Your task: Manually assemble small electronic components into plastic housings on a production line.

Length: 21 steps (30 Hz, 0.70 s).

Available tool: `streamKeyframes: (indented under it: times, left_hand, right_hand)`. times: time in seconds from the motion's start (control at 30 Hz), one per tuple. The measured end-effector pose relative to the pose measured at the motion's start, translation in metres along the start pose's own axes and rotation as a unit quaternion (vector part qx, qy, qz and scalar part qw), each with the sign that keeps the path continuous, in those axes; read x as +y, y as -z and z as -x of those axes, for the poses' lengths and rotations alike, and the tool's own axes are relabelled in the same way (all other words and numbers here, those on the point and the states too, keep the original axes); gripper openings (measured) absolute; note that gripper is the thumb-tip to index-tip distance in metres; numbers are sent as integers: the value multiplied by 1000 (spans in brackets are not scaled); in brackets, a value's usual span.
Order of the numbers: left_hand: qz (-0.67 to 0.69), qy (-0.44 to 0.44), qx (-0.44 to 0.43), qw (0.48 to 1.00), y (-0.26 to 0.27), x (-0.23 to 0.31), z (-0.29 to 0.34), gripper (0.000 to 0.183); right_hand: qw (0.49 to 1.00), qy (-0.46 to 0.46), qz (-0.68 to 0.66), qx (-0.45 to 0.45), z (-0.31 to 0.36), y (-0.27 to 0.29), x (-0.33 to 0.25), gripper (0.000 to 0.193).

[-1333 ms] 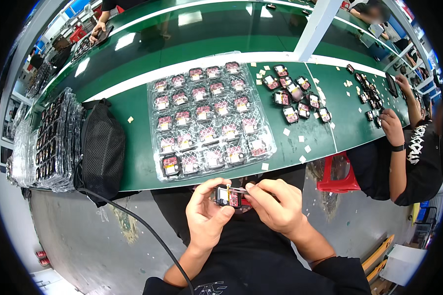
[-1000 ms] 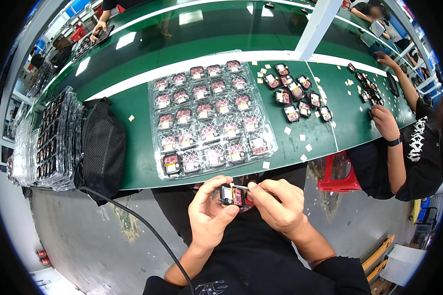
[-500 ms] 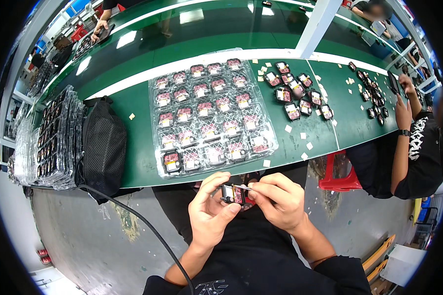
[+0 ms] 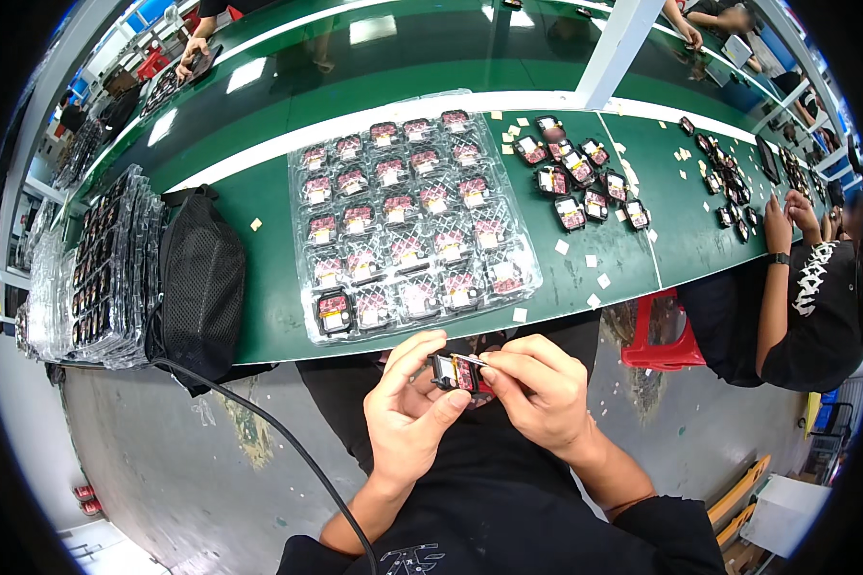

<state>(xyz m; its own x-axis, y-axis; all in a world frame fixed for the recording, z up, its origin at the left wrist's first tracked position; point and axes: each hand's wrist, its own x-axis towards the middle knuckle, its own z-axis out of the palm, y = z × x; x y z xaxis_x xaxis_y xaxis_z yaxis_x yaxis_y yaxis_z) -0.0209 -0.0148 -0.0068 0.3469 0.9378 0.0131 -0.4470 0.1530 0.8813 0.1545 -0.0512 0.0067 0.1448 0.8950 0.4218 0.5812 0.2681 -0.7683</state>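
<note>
Just off the bench's near edge, my left hand (image 4: 408,417) grips a small black watch-like case (image 4: 454,373) by its sides, thumb at the bottom and fingers behind. Its open face shows a red circuit board and a whitish part. My right hand (image 4: 547,393) pinches thin metal tweezers (image 4: 471,360), whose tip lies over the case's upper edge; fingers partly hide the tool. Beyond my hands, a clear plastic tray (image 4: 307,287) bears rows of similar cases, and one case (image 4: 334,313) sits in its near left corner.
Loose cases (image 4: 577,168) lie in a cluster right of the tray, among scattered yellowish paper squares (image 4: 562,247). At left stand stacked trays (image 4: 115,268) and a black mesh bag (image 4: 201,287). A black cable (image 4: 288,436) runs toward me. A co-worker (image 4: 796,297) sits at right.
My hands stay nearly in place, with the tweezers still at the case. The co-worker at right has put down a dark flat thing, and another person's hand has appeared at the top right.
</note>
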Motion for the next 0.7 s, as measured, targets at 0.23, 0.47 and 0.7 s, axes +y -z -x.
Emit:
streamKeyframes:
  times: [0.23,0.47,0.7]
  left_hand:
    - [-15,4,15,1000,6,-4,2,60]
    - [16,35,20,999,5,-5,1,59]
    - [16,37,22,999,5,-6,4,59]
  right_hand:
    - [994,66,83,-3,-3,1,2,23]
    - [988,107,113,22,0,2,6,26]
    - [992,95,83,19,2,-1,8,22]
